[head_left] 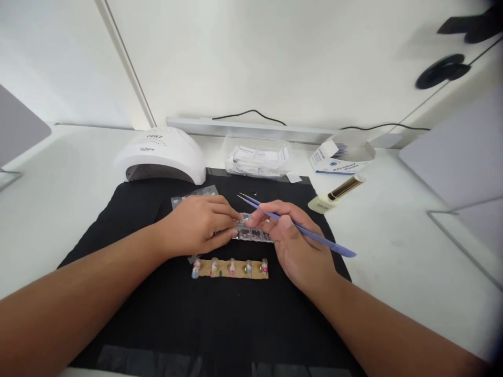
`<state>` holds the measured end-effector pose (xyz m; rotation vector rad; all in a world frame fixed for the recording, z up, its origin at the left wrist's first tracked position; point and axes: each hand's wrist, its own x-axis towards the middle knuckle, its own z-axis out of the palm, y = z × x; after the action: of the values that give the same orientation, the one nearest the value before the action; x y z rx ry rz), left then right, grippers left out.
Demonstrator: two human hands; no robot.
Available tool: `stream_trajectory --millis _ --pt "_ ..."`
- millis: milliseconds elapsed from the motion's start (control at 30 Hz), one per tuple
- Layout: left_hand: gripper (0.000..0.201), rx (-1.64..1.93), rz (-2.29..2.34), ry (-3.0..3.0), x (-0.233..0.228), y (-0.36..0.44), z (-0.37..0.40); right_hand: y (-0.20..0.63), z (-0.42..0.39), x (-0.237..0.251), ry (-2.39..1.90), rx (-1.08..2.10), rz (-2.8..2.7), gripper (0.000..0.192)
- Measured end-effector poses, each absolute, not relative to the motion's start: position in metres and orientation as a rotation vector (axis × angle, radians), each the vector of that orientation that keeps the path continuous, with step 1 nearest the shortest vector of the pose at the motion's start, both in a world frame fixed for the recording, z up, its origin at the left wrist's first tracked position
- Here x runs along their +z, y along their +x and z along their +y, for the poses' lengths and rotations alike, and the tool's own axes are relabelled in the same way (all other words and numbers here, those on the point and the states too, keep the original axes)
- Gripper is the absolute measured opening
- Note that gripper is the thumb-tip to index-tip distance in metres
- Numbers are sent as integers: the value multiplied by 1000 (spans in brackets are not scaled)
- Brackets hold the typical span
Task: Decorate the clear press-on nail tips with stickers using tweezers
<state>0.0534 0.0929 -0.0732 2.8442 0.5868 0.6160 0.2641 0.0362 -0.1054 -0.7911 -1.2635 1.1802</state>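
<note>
— Purple tweezers (302, 230) pinched pen-style in right hand (298, 246), tips aimed up-left, clear of everything. Left hand (200, 225) clamped on clear compartment box (251, 233) mid black mat (220, 314).

— Right fingertips also touching box. Lid state?

— Cannot tell, fingers covering it. Best to keep box pinned flat, lift slowly so contents stay in cells.

— Nail tips on card strip (231, 268) just below box. Worth keeping wrists off it. Curing lamp (161, 154) and bottle (334, 196) well apart.
</note>
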Motion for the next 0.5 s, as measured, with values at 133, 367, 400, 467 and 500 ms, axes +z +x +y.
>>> stream_trajectory --millis 133,367,400,467,500 --pt "17 657 548 2552 -76 50 102 266 36 -105 -747 1143 -1229 25" --pt "13 669 696 2347 -78 55 105 269 37 -98 -731 1063 -1174 25" --pt "13 667 696 2345 -77 55 105 270 37 -97 -740 1044 -1194 25" --pt "13 658 686 2331 -77 55 105 274 36 -96 -754 1019 -1265 24" --pt "13 655 682 2321 -77 55 105 276 36 -96 -760 1021 -1306 24"
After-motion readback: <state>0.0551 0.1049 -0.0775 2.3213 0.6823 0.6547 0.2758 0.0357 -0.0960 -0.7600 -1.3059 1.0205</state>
